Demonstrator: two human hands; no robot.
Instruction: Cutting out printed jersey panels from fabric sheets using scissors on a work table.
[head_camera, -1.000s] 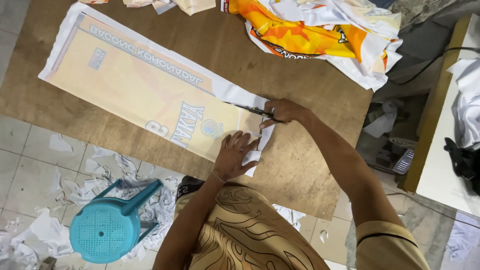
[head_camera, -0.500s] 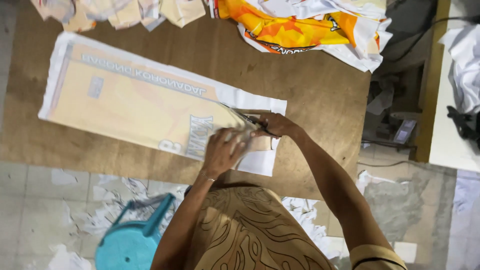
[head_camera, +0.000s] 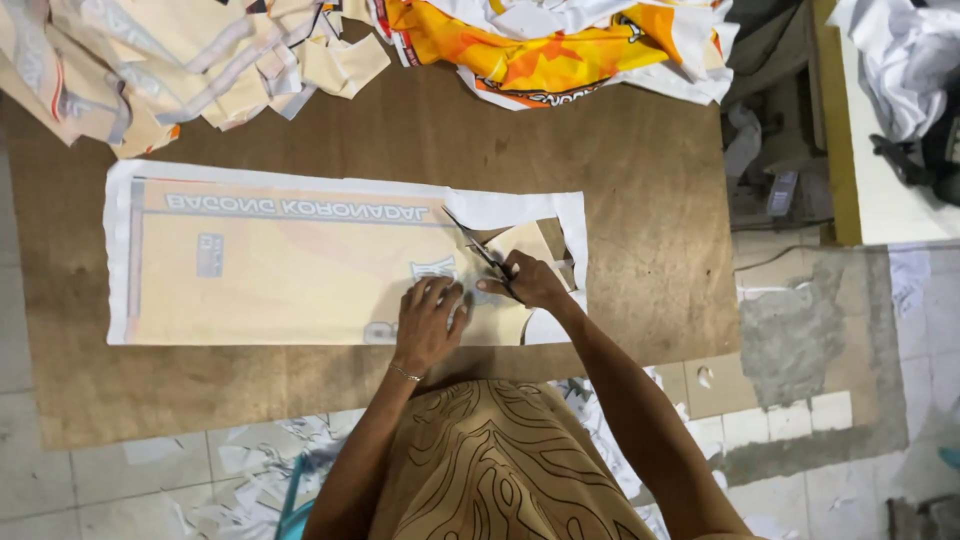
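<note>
A long cream printed fabric panel (head_camera: 300, 270) with a white border lies flat on the brown bench (head_camera: 640, 150), running from near the left edge to about the middle, close to the near edge. The left hand (head_camera: 428, 325) rests palm down on the panel near its right end, fingers spread and pressing the cloth flat; its grip is open, closed on nothing. A thin bracelet (head_camera: 405, 375) sits at that wrist.

Just beside it, the right hand (head_camera: 530, 282) has its grip closed around the handles of dark scissors (head_camera: 478, 250), whose blades point up and to the left into the cloth. To the right of the blades a cut flap (head_camera: 525, 240) of cream fabric is lifted off the white border, with bare bench showing through the gap.

Along the far edge lie 2 heaps: cream and white offcuts (head_camera: 150, 70) at the far left corner, and an orange, yellow and white bundle of cloth (head_camera: 550, 45) toward the far right. Below the near edge of the bench, white scraps (head_camera: 260, 480) litter the tiled floor (head_camera: 800, 420). The person wears a tan garment (head_camera: 500, 470) with dark curved lines.
</note>
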